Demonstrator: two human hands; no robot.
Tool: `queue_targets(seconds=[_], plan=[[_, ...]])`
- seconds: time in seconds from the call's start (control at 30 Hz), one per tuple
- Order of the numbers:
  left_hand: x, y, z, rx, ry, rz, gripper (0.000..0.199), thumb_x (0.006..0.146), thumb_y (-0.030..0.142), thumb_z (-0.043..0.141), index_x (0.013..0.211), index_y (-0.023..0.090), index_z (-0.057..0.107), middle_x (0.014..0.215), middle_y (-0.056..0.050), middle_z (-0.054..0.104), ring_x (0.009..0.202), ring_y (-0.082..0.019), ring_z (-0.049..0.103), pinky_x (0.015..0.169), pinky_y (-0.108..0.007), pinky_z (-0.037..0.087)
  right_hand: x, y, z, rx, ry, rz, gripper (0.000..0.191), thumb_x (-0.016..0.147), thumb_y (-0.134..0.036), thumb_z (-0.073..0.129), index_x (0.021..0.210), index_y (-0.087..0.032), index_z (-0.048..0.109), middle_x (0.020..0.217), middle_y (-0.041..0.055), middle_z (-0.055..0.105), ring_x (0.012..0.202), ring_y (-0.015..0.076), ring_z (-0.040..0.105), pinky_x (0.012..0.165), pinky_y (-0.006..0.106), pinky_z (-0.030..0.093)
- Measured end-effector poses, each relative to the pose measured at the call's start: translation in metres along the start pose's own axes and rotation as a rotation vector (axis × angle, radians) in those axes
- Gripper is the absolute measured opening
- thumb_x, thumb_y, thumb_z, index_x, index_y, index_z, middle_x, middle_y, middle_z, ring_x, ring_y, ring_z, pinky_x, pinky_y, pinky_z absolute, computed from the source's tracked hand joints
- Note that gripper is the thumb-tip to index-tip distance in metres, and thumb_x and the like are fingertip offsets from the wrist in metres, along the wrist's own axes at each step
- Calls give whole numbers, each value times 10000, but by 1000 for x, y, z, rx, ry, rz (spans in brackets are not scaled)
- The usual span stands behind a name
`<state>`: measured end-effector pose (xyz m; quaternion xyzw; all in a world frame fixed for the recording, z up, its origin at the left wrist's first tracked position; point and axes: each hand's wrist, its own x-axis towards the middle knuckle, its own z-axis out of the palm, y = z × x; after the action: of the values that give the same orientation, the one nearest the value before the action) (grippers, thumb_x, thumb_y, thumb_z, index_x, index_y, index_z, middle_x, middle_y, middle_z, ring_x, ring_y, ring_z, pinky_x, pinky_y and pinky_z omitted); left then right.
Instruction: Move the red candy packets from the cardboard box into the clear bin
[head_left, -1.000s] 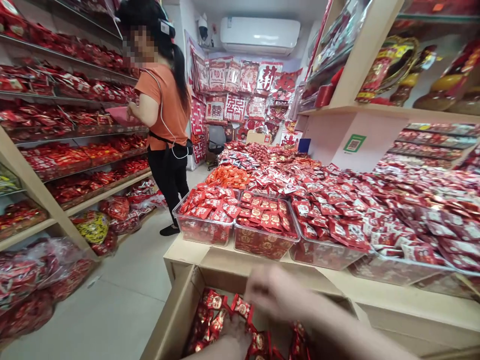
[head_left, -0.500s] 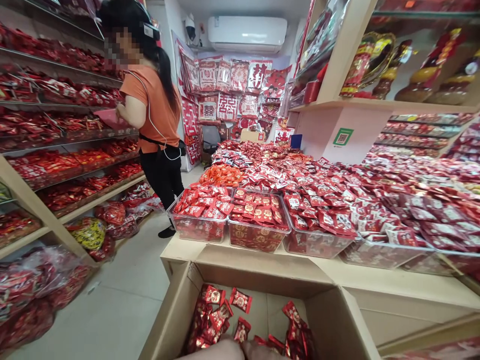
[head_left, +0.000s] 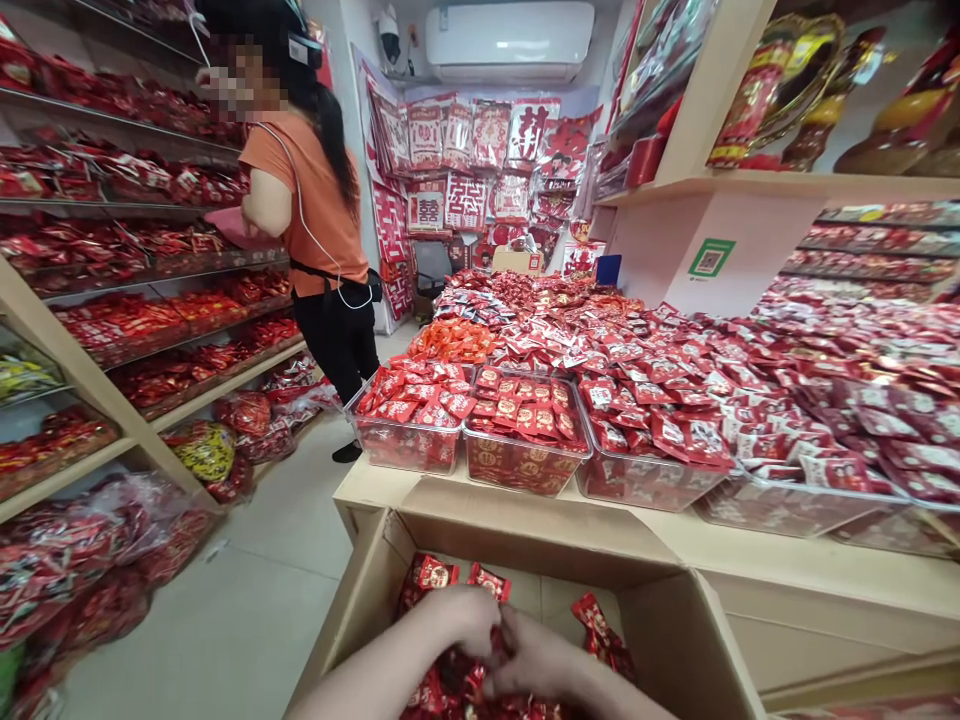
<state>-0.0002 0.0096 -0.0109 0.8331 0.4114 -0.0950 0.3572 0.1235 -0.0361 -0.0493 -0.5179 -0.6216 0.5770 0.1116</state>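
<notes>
My left hand (head_left: 466,618) reaches into an open cardboard box (head_left: 712,640), wrist bent and fingers curled down among small red wrapped packets (head_left: 427,690). What these fingers hold, if anything, is hidden. Right beside it, my right hand (head_left: 534,655) comes in from the right, thumb and fingers apart, touching packets below. The two hands nearly meet over the pile. More shiny red packets with gold print (head_left: 437,572) lie by the box's far left corner, and a few (head_left: 600,630) along its right side.
Clear plastic bins (head_left: 525,465) of red packets line the counter (head_left: 637,510) beyond the box. Packed shelves (head_left: 150,205) stand at left, with filled plastic bags (head_left: 112,540) on the floor (head_left: 270,560). A person (head_left: 300,200) in an orange shirt holds a pink tray (head_left: 240,228) there.
Both my hands have come up from the lower edge, farther into the box, and now cover the middle packets. The view has shifted slightly left.
</notes>
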Motion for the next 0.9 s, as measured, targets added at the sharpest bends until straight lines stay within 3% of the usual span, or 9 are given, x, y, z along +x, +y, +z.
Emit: queue_targets(seconds=[0.1, 0.23, 0.37, 0.6, 0.73, 0.9], plan=[[-16, 7, -35, -103, -10, 13, 167, 652, 337, 526, 684, 196, 609, 524, 2, 577, 476, -146, 541, 463, -243, 413, -15, -26, -29, 186, 13, -65, 419, 562, -221, 667, 953, -170, 528, 770, 12, 619, 587, 130, 559, 499, 231, 449], [-32, 27, -54, -609, 117, 142, 304, 789, 408, 364, 816, 158, 536, 564, 14, 543, 448, -93, 497, 422, -186, 382, -48, -57, -59, 435, -14, -212, 284, 693, -361, 588, 873, -149, 530, 755, 27, 609, 593, 125, 561, 524, 255, 465], [-33, 41, -54, -864, 260, 276, 337, 793, 448, 373, 750, 145, 515, 535, 19, 517, 440, -74, 449, 414, -170, 360, -63, -68, -68, 568, 39, -325, 286, 757, -392, 522, 879, -135, 556, 759, 43, 609, 585, 113, 561, 531, 243, 453], [-25, 41, -47, -950, 409, 226, 324, 791, 453, 396, 673, 159, 468, 469, 50, 480, 393, -58, 425, 394, -160, 342, -61, -72, -62, 829, 39, -266, 353, 785, -426, 466, 930, -122, 572, 744, 84, 624, 569, 127, 570, 497, 235, 441], [-26, 43, -46, -958, 436, 247, 308, 785, 447, 413, 683, 161, 464, 473, 50, 496, 410, -66, 460, 414, -172, 358, -62, -73, -62, 781, 102, -291, 310, 782, -423, 475, 845, -136, 574, 715, 60, 619, 562, 117, 559, 505, 231, 435], [-27, 43, -44, -953, 439, 283, 288, 675, 386, 599, 799, 135, 531, 650, -1, 601, 572, -115, 561, 521, -210, 421, -58, -64, -63, 708, 278, -309, 259, 742, -408, 542, 778, -153, 508, 626, 2, 589, 491, 84, 526, 465, 209, 418]])
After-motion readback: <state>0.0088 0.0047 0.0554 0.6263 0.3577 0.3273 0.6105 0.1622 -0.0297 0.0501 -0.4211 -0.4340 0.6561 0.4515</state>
